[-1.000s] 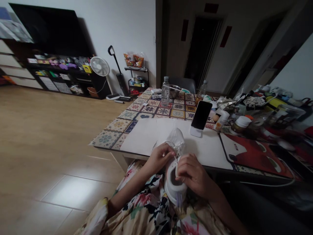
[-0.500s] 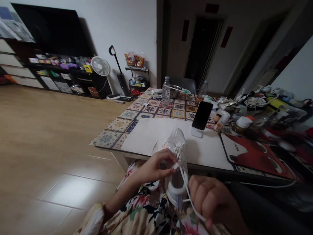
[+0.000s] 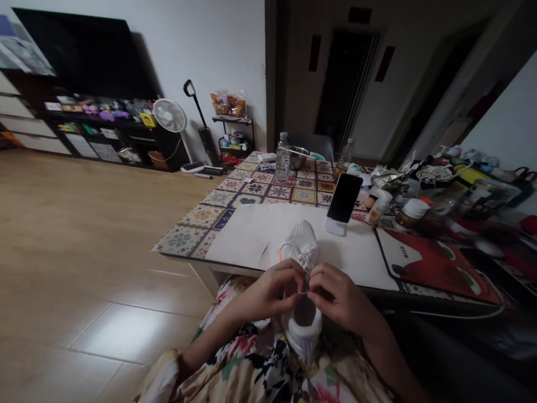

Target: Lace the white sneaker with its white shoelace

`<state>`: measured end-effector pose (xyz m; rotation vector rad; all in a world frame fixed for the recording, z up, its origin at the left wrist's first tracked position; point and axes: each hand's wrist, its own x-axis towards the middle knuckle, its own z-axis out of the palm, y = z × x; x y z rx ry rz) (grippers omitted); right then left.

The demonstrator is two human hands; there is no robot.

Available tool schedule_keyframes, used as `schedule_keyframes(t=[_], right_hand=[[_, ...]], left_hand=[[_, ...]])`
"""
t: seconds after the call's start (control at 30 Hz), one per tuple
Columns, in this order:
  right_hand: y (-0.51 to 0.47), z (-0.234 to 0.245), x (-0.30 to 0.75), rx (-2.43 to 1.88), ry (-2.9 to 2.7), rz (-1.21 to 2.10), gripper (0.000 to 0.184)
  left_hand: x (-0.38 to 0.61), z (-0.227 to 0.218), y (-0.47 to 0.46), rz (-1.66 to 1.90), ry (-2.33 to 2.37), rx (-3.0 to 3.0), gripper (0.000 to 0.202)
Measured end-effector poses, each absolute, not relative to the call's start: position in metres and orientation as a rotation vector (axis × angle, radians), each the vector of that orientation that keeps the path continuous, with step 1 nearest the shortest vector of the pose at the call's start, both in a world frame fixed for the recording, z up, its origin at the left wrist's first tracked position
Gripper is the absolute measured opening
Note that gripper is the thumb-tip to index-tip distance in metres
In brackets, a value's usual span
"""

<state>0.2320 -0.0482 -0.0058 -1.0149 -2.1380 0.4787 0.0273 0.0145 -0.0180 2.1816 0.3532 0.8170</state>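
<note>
A white lace-up shoe (image 3: 302, 238) points away from me, its toe over the white sheet on the table and its heel towards my lap. Over the shoe's opening both hands meet, fingertips almost touching. My left hand (image 3: 279, 285) pinches a white shoelace (image 3: 302, 292) from the left side. From the right, my right hand (image 3: 335, 291) is closed at the lace too, thumb and fingers together. The fingers partly hide the eyelets and the lace ends. A loop of lace lies at the shoe's left side.
The white sheet (image 3: 239, 232) lies on a patterned tablecloth (image 3: 184, 238). A phone (image 3: 344, 197) leans on a white stand beyond the shoe. At right are a red mat (image 3: 440, 263), jars and clutter. A plastic bottle (image 3: 282, 159) stands further back.
My right hand has come up and inward from the lower right, where it held the lace stretched out, to meet my left hand over the shoe. My left hand stays about where it was.
</note>
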Motion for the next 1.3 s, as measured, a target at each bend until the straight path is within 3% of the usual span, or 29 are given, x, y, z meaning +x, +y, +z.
schedule_keyframes(t=[0.57, 0.77, 1.17, 1.3], right_hand=[[-0.046, -0.006, 0.238, -0.978, -2.116, 0.614, 0.008], [-0.049, -0.003, 0.239, -1.015, -2.187, 0.618, 0.002], [-0.046, -0.005, 0.242, -0.962, -2.204, 0.605, 0.010], [-0.049, -0.003, 0.241, -0.991, -2.250, 0.528, 0.013]], left_hand=[[0.027, -0.019, 0.012, 0.853, 0.336, 2.038, 0.021], [0.024, -0.018, 0.012, 0.829, 0.213, 1.769, 0.039], [0.025, -0.048, 0.013, 0.976, 0.152, 1.182, 0.065], [0.020, -0.062, 0.023, 0.998, 0.005, 1.163, 0.065]])
